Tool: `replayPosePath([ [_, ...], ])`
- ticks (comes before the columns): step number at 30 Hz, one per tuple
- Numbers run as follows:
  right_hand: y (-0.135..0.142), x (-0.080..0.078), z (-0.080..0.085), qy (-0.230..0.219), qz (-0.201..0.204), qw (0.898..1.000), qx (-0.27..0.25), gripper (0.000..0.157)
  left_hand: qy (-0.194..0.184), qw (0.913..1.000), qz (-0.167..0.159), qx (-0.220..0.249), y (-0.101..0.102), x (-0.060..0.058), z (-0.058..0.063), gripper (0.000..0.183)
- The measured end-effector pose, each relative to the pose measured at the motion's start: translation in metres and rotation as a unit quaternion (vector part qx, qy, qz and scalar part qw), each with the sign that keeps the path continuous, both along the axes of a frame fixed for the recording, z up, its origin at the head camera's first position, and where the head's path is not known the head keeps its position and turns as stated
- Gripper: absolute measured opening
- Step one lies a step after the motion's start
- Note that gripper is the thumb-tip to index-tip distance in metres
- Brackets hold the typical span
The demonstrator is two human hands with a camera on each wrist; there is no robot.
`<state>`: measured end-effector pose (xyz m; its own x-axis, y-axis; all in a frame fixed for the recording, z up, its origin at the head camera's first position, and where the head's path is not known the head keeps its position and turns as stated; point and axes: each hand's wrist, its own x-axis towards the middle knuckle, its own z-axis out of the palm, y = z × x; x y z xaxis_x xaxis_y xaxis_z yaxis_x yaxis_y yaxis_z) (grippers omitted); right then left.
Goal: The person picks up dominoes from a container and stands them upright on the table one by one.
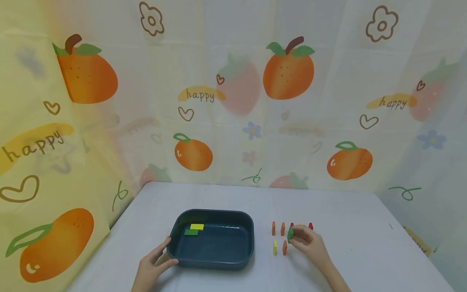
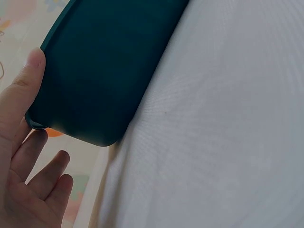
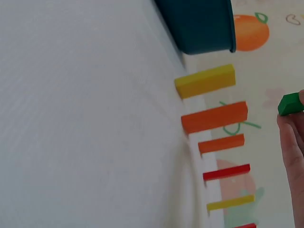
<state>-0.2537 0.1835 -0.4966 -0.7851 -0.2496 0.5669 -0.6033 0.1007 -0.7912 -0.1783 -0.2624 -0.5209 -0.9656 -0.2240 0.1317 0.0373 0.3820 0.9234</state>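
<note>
My left hand [image 1: 152,263] holds the left end of a dark teal rectangular tray [image 1: 215,265]. In the left wrist view its thumb [image 2: 32,78] presses the tray wall near the rim, with the other fingers round the corner. Flat on the tray's floor lie a yellow domino block [image 1: 197,226] and a green domino block [image 1: 191,232]. My right hand [image 1: 308,243] pinches another green domino block [image 1: 290,235] between thumb and fingertips, above the table right of the tray. Beside it stand an orange block [image 1: 285,247] and a yellow block [image 1: 275,247], both upright.
Farther back stand two more orange blocks, one [image 1: 273,228] left of the other [image 1: 282,228]. A red block [image 1: 311,226] shows past the right hand; others behind the hand are partly hidden. A white cloth covers the table [image 1: 357,227], and a fruit-print curtain [image 1: 233,154] hangs behind.
</note>
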Motion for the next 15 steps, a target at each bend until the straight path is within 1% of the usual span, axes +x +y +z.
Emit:
replayPosePath([
  [5,0.007,0.001,-0.003,-0.026,-0.028,0.999,0.007,0.029,0.002,1.0,-0.002,0.006,0.001,0.0,0.001,0.066],
  [10,0.013,0.002,-0.007,-0.08,-0.062,0.994,0.039,0.027,0.005,1.0,-0.003,0.002,0.0,0.0,0.0,0.067],
  [12,0.015,0.002,-0.008,-0.097,-0.068,0.991,0.055,0.026,0.005,1.0,-0.003,0.0,-0.001,0.0,0.0,0.067],
  [15,0.018,0.001,-0.011,-0.112,-0.062,0.989,0.075,0.026,0.006,1.0,-0.004,-0.001,-0.001,0.0,-0.001,0.067],
])
